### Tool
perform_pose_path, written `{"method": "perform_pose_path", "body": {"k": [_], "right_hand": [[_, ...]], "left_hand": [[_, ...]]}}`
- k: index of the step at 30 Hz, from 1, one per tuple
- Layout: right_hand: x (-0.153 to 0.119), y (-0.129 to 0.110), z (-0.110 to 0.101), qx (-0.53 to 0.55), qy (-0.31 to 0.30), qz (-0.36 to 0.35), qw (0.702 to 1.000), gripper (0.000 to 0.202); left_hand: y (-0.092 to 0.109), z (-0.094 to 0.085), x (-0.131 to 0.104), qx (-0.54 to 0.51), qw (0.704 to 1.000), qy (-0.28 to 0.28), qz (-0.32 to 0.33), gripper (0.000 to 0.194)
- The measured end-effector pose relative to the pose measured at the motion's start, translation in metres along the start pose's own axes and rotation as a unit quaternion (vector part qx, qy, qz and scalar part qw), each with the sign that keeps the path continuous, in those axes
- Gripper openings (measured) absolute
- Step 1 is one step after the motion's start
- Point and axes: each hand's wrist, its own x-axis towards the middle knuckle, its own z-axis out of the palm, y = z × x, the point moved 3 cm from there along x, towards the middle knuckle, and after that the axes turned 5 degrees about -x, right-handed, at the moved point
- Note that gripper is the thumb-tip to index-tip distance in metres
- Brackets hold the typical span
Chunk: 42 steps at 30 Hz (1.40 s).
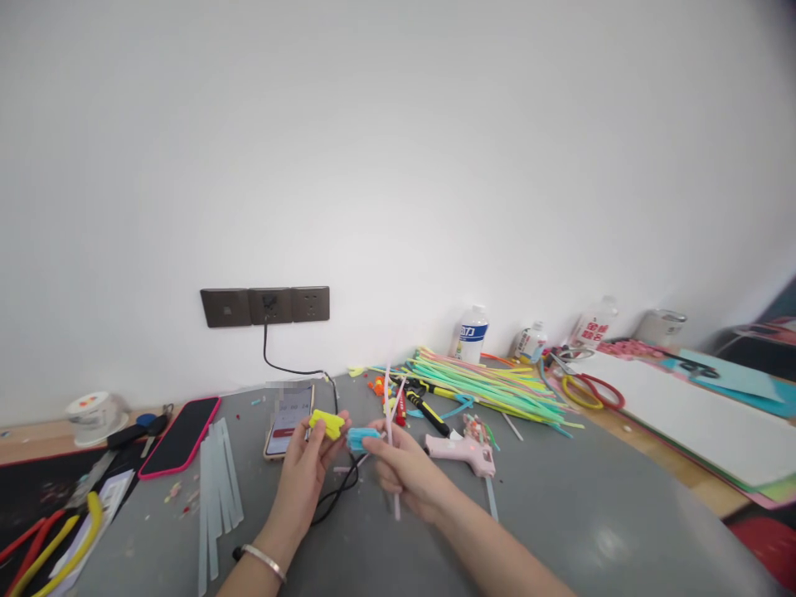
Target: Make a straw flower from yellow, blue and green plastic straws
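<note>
Between the thumb and fingers of my left hand [306, 456] is a small bundle of folded yellow pipe cleaner [327, 424]. My right hand [404, 464] pinches a similar blue pipe cleaner bundle [362, 438], its end pointing toward the yellow one. A long pale pink pipe cleaner [389, 406] stands nearly upright at my right hand, running past its fingers; whether the hand grips it too, I cannot tell. Both hands are raised over the grey table mat [547, 497]. A phone [289, 423] with a timer on its screen leans behind my left hand.
A pink glue gun [463, 450] lies right of my right hand, its black cable looping below. Behind it spreads a pile of pipe cleaners [485, 385]. Glue sticks [217, 481], a pink-edged phone [182, 435] and pliers [55, 547] lie left. Scissors [590, 391] and white paper [677, 414] lie right.
</note>
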Motion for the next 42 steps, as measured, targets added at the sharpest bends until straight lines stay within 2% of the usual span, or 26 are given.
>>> {"method": "perform_pose_path", "body": {"k": [5,11,15,18,20,22,24,26,27,29,30,33,37,40,42], "right_hand": [[0.001,0.023,0.009,0.098,0.067,-0.025,0.993,0.055],[0.004,0.030,0.018,0.108,0.072,-0.018,0.991,0.057],[0.006,0.029,0.019,0.068,0.047,-0.004,0.997,0.057],[0.006,0.027,0.015,0.015,0.039,-0.006,0.999,0.054],[0.005,0.026,0.009,-0.049,0.035,-0.014,0.998,0.051],[0.005,0.020,0.003,-0.149,0.029,-0.055,0.987,0.046],[0.006,0.005,-0.005,-0.266,0.037,-0.128,0.955,0.040],[0.009,-0.020,-0.014,-0.390,0.075,-0.188,0.898,0.033],[0.012,-0.034,-0.021,-0.458,0.104,-0.193,0.862,0.031],[0.023,-0.063,-0.034,-0.619,0.149,-0.169,0.752,0.032],[0.031,-0.077,-0.042,-0.642,0.154,-0.162,0.733,0.032],[0.059,-0.105,-0.067,-0.683,0.128,-0.128,0.708,0.026],[0.093,-0.116,-0.100,-0.726,0.070,-0.063,0.682,0.019],[0.109,-0.118,-0.117,-0.751,0.090,-0.045,0.653,0.025],[0.118,-0.116,-0.121,-0.765,0.103,-0.043,0.635,0.026]], "left_hand": [[-0.003,0.002,-0.004,0.044,0.998,-0.021,0.027,0.049],[-0.006,-0.003,-0.001,0.124,0.991,-0.037,0.025,0.046],[-0.004,-0.003,0.001,0.116,0.993,-0.032,0.006,0.057],[-0.004,-0.003,0.001,0.109,0.993,-0.037,-0.009,0.055],[-0.005,-0.003,0.000,0.099,0.994,-0.040,-0.033,0.053],[-0.006,-0.002,-0.001,0.084,0.994,-0.034,-0.060,0.053],[-0.006,-0.002,-0.002,0.071,0.994,-0.019,-0.075,0.053],[-0.005,-0.002,-0.002,0.064,0.995,-0.004,-0.078,0.050],[-0.005,-0.002,-0.002,0.062,0.995,0.001,-0.079,0.048],[-0.005,-0.003,-0.001,0.061,0.995,0.005,-0.078,0.040],[-0.005,-0.003,-0.001,0.062,0.995,0.006,-0.078,0.036],[-0.005,-0.004,-0.001,0.063,0.994,0.008,-0.086,0.031],[-0.008,-0.004,-0.001,0.067,0.993,-0.004,-0.098,0.030],[-0.009,-0.004,-0.001,0.068,0.993,-0.002,-0.100,0.030],[-0.010,-0.003,-0.002,0.062,0.993,-0.002,-0.105,0.030]]}}
